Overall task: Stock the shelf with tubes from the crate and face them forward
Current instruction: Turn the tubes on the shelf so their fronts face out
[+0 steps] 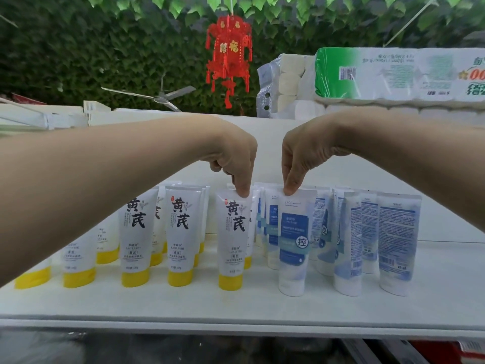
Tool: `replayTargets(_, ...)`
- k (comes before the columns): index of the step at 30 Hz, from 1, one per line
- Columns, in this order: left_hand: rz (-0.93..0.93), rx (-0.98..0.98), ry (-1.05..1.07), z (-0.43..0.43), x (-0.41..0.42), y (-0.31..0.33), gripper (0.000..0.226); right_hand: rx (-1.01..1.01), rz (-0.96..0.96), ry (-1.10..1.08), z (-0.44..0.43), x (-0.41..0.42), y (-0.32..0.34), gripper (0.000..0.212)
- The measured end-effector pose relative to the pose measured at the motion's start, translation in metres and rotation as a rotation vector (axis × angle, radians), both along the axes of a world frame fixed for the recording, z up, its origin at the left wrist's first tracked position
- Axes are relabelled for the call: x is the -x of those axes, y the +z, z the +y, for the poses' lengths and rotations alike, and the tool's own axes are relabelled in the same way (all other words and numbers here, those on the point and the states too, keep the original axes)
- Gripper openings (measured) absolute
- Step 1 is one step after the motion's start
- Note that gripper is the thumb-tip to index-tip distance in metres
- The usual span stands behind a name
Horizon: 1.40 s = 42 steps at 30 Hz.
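left grip [233, 164]: pinching yellow tube [232, 240] at top crimp
right grip [301, 158]: pinching blue tube [294, 243] at top crimp
axis: both standing upright on shelf [236, 306], directly below grips
nearer: right grip sitting closest to back-facing tubes [397, 243]

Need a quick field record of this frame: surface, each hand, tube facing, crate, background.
surface: white shelf, tubes standing cap-down in rows
left: left hand pinches top of front yellow-capped white tube, label forward
right: right hand pinches top of front blue-label white-capped tube, label forward
misfaced: rightmost white-capped tube shows its back print and barcode
crate: not in view
behind: green-and-white toilet-paper pack, red hanging lantern
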<state>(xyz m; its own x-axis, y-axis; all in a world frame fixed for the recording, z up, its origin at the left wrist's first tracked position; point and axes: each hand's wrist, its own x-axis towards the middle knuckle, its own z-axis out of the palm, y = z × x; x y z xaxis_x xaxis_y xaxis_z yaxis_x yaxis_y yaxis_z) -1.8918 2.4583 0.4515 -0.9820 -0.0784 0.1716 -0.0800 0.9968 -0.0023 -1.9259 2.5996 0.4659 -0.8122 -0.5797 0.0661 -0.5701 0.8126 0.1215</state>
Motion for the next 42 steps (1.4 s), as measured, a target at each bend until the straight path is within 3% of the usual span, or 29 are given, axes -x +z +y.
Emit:
replayTargets(3,0.011,-0.017,-0.023,-0.002,-0.001,-0.002,0.018,0.016,-0.003,0.017,0.000,0.000,-0.002,0.012)
replayTargets(25,0.020,-0.050,-0.032,0.010,0.001,0.000,0.032,0.093,0.043,0.070,-0.002,-0.001,-0.007,0.012)
replayTargets(31,-0.009,-0.060,-0.024,0.010,0.003,0.001,0.021,0.092,0.002,0.050,0.002,-0.004,-0.007,0.029)
replayTargets(42,-0.041,-0.078,-0.002,0.004,0.001,0.003,0.015,0.094,0.022,0.050,0.002,0.005,-0.007,0.011)
